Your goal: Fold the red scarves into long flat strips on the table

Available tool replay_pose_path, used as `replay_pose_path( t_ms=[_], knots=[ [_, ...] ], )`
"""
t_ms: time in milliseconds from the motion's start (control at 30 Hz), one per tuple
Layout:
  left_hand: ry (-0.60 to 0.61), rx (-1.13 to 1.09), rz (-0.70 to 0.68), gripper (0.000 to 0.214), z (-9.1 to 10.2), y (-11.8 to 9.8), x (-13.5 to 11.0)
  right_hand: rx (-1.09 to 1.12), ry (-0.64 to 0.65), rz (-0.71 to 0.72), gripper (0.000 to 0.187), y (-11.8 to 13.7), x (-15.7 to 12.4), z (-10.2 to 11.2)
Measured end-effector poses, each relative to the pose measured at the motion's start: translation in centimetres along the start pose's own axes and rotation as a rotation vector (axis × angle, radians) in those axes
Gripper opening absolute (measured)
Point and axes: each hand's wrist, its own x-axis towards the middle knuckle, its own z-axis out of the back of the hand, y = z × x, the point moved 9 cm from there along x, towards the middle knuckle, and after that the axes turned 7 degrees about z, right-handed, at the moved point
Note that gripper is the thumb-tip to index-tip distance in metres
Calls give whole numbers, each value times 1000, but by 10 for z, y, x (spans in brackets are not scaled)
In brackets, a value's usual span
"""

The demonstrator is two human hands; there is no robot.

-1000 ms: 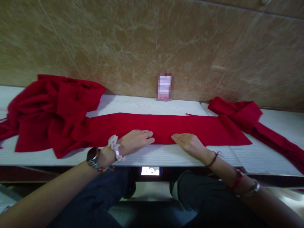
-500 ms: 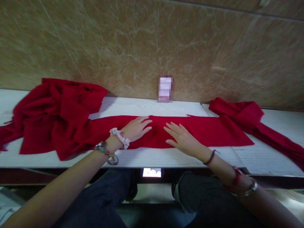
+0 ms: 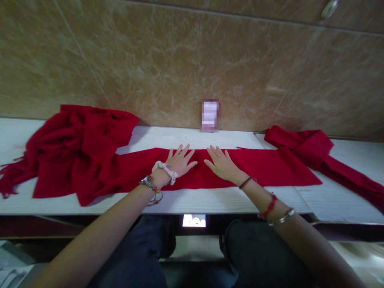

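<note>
A long red scarf (image 3: 258, 167) lies folded in a flat strip along the white tabletop (image 3: 222, 204). My left hand (image 3: 180, 162) rests palm down on its middle, fingers spread. Just to the right, my right hand (image 3: 222, 163) lies on the same strip, also flat with fingers apart. At the left the red cloth is heaped in loose folds (image 3: 84, 148), with a fringe (image 3: 12, 176) at its outer end. To the right, a twisted red length of cloth (image 3: 312, 148) trails toward the table's right side; whether it joins the strip I cannot tell.
A brown marble-patterned wall (image 3: 168, 72) rises behind the table. Against it leans a small blurred-out upright object (image 3: 209, 116). A lit screen (image 3: 194, 221) shows below the table's front edge, between my knees.
My left hand has moved slightly right and spread its fingers. My right hand has shifted a little up and to the left. The scarf's layout looks the same; the view has tilted slightly.
</note>
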Motion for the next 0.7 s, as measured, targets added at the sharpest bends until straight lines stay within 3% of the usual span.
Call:
replay_pose_path(
  t_ms=[133, 233, 567, 633, 700],
  knots=[
    [1, -44, -3, 54, -9, -10, 14, -30, 51, 2, 50, -4, 24, -13],
    [43, -55, 19, 56, -20, -5, 19, -49, 110, -18, 48, -16, 21, -23],
    [-3, -38, -24, 58, -22, -1, 18, -146, 80, -320, 49, -132, -54, -2],
    [-10, -36, -28, 57, -21, -1, 18, -152, 76, -357, 50, -142, -61, 1],
    [-23, -30, -24, 57, -17, -1, 17, -175, 36, -355, 50, -136, -60, 8]
  ],
)
